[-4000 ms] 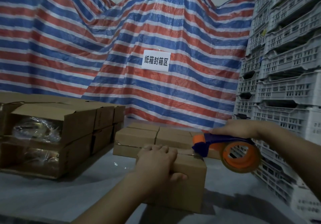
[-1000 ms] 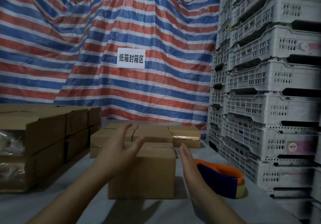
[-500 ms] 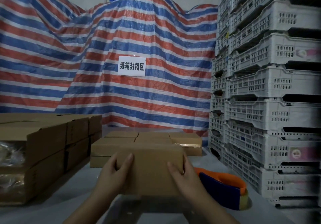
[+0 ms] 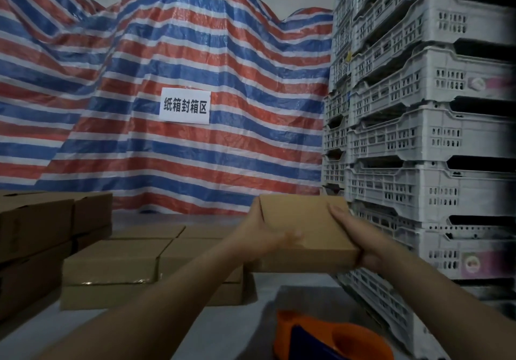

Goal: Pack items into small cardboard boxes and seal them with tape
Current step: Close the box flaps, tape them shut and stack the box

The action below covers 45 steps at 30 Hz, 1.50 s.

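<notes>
small brown cardboard box (image 4: 304,234) now lifted off table, frame centre-right; left hand (image 4: 261,236) and right hand (image 4: 360,241) gripping its sides. sealing judged done; stacking next.

You hold a plain brown box (image 4: 304,228), and the other boxes (image 4: 111,264) on the grey table (image 4: 223,329) are the same brown. Behind them you see a big sheet (image 4: 195,52) with red, blue and white stripes, and on it a white sign (image 4: 184,106) with black writing. Your tape tool (image 4: 332,337) is orange and dark blue, and the stacked crates (image 4: 435,136) beside you are pale grey.
</notes>
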{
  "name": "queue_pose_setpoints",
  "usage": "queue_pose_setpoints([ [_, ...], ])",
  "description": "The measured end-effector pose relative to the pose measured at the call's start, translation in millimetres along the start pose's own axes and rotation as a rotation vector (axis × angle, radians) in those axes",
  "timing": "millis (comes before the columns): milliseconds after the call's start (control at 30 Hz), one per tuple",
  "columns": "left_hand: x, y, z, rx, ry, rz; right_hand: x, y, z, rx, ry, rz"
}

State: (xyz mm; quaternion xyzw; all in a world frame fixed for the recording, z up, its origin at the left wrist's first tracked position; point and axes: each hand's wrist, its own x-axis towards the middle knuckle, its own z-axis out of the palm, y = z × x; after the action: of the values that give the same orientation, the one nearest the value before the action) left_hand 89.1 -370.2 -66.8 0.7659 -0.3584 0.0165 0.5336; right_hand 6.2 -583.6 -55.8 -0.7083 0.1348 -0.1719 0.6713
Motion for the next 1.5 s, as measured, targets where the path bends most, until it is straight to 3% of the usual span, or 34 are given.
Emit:
queue_pose_setpoints([
  [200,10,-52,15,0.491,-0.219,-0.071,55,62,-1,-0.118,-0.041,0.239],
  [267,12,-63,21,0.740,-0.187,-0.108,68,71,1,-0.160,-0.037,0.206],
  [400,14,-73,29,1.173,-0.036,0.124,74,74,-2,-0.086,-0.106,0.164],
  [500,15,-82,25,1.163,-0.006,0.112,72,79,0,-0.131,-0.154,0.147],
  [667,15,-84,23,1.153,0.036,0.022,76,73,22,-0.328,0.032,0.055],
  [867,16,-81,23,1.082,0.122,-0.068,84,75,31,-0.824,0.150,-0.123],
  [1067,5,-81,17,1.051,0.166,-0.021,85,65,22,-1.177,0.150,-0.230],
  [1267,-40,-43,-25,0.971,0.198,-0.010,64,37,28,-1.286,0.190,-0.417],
  [1500,-124,24,-89,0.999,0.243,0.009,-20,-18,111,-1.211,0.120,-0.681],
])
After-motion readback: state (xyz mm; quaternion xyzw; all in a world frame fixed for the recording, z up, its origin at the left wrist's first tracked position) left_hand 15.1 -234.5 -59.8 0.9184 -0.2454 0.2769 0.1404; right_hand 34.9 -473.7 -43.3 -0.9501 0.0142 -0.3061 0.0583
